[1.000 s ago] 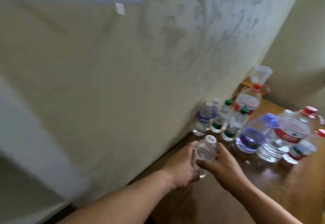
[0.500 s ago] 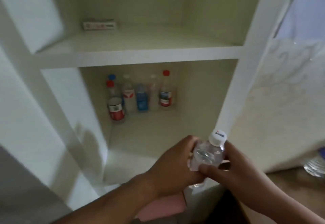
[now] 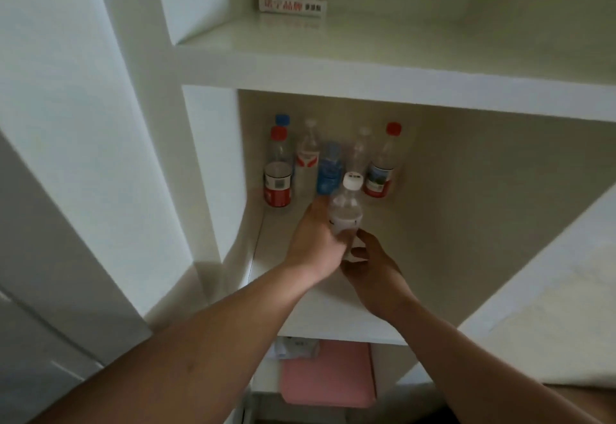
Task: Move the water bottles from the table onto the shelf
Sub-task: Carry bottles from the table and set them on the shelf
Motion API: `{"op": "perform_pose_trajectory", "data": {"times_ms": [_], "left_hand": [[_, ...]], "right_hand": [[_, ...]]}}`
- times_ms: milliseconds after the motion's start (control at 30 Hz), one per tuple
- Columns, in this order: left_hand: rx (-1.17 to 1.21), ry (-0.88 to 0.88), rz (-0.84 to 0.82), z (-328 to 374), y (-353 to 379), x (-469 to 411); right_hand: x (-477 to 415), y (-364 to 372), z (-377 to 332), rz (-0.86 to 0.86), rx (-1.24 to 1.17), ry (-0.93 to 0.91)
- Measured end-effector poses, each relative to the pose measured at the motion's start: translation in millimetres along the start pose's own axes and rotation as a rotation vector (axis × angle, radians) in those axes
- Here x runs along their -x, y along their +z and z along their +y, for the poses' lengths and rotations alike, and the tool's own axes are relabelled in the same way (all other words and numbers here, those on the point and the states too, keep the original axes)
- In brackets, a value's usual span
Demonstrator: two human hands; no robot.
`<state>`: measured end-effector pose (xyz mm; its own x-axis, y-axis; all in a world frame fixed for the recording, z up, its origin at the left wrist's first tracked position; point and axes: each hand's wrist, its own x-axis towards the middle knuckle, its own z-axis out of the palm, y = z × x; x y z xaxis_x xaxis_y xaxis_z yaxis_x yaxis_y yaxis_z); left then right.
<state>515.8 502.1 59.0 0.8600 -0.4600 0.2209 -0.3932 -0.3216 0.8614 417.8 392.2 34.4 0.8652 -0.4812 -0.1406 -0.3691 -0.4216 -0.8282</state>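
Our left hand [image 3: 316, 240] wraps its fingers round the small clear plastic water bottle with a white cap [image 3: 346, 213]. Our right hand [image 3: 371, 265] pinches its base. The bottle is upright inside the white shelf [image 3: 333, 323] compartment, just before a row of labelled bottles [image 3: 328, 177] at the back wall.

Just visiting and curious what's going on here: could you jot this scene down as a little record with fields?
Held: white-capped bottle
Grip: left hand round its body, right hand at its base
Place: middle shelf, in front of the back row
At back: standing bottles, among them a blue-labelled bottle
Above: small printed box
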Motion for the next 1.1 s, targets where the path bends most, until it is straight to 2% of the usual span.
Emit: {"op": "perform_pose_trajectory", "data": {"times_ms": [167,433,567,700,867,933,1000,1100], "left_hand": [[0.027,-0.096,0.07,-23,10,-37],[-0.046,-0.16,0.262,-51,18,-65],[0.08,-0.213,0.204,-68,21,-67],[0.209,-0.294,0.059,-81,25,-72],[0.311,-0.369,-0.048,-70,23,-79],[0.318,-0.395,-0.063,-71,24,-80],[0.343,-0.406,-0.07,-72,24,-77],[0.356,-0.394,-0.055,-66,19,-68]], "right_hand": [[-58,25,1,0.084,0.029,-0.077],[-113,57,-16,0.056,-0.033,-0.09],[-131,68,-20,0.05,-0.089,-0.073],[-141,67,-35,0.061,-0.392,0.033],[-159,72,-32,-0.026,-0.623,0.167],[-161,76,-25,-0.088,-0.541,0.159],[-158,77,-19,-0.094,-0.312,0.123],[-148,73,-19,-0.059,-0.293,0.067]]}}
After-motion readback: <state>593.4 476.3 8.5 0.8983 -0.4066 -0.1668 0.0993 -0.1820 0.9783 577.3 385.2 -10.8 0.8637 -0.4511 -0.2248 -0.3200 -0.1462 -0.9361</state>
